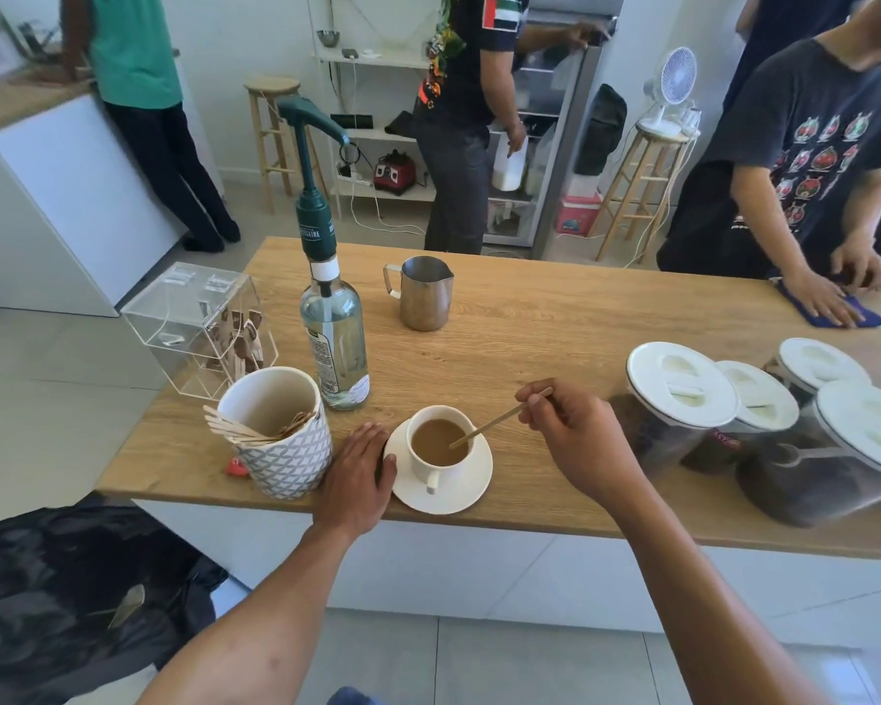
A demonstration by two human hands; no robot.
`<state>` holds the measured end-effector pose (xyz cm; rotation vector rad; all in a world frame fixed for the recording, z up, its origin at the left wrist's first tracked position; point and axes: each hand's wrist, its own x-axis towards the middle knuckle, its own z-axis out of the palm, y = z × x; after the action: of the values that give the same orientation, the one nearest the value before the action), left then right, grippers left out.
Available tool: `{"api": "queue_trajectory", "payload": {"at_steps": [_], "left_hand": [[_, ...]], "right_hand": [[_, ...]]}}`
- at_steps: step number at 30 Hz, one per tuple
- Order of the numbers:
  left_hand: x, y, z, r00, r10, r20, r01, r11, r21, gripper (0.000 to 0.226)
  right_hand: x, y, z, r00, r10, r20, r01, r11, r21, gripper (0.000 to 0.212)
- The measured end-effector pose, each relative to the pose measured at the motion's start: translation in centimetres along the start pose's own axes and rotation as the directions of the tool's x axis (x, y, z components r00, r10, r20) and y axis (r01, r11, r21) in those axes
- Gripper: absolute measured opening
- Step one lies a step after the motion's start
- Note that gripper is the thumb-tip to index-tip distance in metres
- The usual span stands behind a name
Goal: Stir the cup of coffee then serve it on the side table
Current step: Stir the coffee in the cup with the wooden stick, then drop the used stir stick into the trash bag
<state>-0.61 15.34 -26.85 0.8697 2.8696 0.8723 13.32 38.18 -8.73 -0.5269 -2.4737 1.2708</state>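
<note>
- While the cup (428, 468) of milky coffee sits on its white saucer (471, 488) near the front edge of the wooden bench (530, 338), we see the right hand (576, 440) pinching the top end of a thin wooden stirrer (494, 423) between thumb and curled fingers.
- The stirrer is slanted, with its lower tip dipped in the coffee at the cup's right side.
- The left hand (359, 465) lies flat on the bench with fingers straight, gripping nothing. Its thumb touches the saucer's left rim.
- The cup handle points toward us, over the front of the saucer.
- A patterned pot (281, 460) holding more wooden sticks stands just beside the left hand, on its left.
- A clear bottle (334, 343) with a green pump top is behind the pot, and a steel jug (424, 297) is further back, well apart from the cup.
- A clear acrylic box (199, 328) with sachets inside sits at the bench's left corner.
- We count four dark-filled jars (682, 399) with white lids, clustered to the right of the right hand.
- At the far right end, another person's hands press on a blue cloth (870, 318).
</note>
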Motion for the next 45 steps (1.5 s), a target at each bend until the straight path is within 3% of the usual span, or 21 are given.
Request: {"api": "queue_trajectory", "payload": {"at_steps": [17, 21, 26, 34, 39, 45], "left_hand": [[-2.1, 1.0, -0.1, 0.997, -0.064, 0.032, 0.064, 0.998, 0.009, 0.072], [-1.8, 2.3, -1.2, 0.991, -0.122, 0.06, 0.124, 0.991, -0.043, 0.049], [-3.2, 3.9, -2.5, 0.986, -0.156, 0.063, 0.159, 0.986, -0.045, 0.037], [-7.5, 0.7, -6.3, 0.986, -0.156, 0.059, 0.153, 0.987, 0.038, 0.041], [-9.8, -2.3, -8.7, 0.954, -0.286, 0.089, 0.277, 0.955, 0.106, 0.04], [-13.7, -6.6, -13.0, 0.889, -0.457, -0.006, 0.455, 0.885, 0.099, 0.044]], "right_hand": [[-0.2, -1.5, -0.4, 0.998, -0.062, 0.025, 0.064, 0.996, -0.066, 0.019], [0.2, -2.7, 0.1, 0.994, -0.108, 0.03, 0.11, 0.99, -0.085, 0.019], [0.0, -4.0, 1.8, 0.982, -0.174, 0.073, 0.181, 0.978, -0.102, 0.024], [-0.8, -6.3, 5.8, 0.931, -0.347, 0.116, 0.355, 0.932, -0.064, 0.026], [-1.4, -7.9, 9.4, 0.879, -0.441, 0.182, 0.452, 0.892, -0.019, 0.025], [-3.3, -10.0, 15.4, 0.805, -0.496, 0.326, 0.513, 0.857, 0.038, 0.032]]}}
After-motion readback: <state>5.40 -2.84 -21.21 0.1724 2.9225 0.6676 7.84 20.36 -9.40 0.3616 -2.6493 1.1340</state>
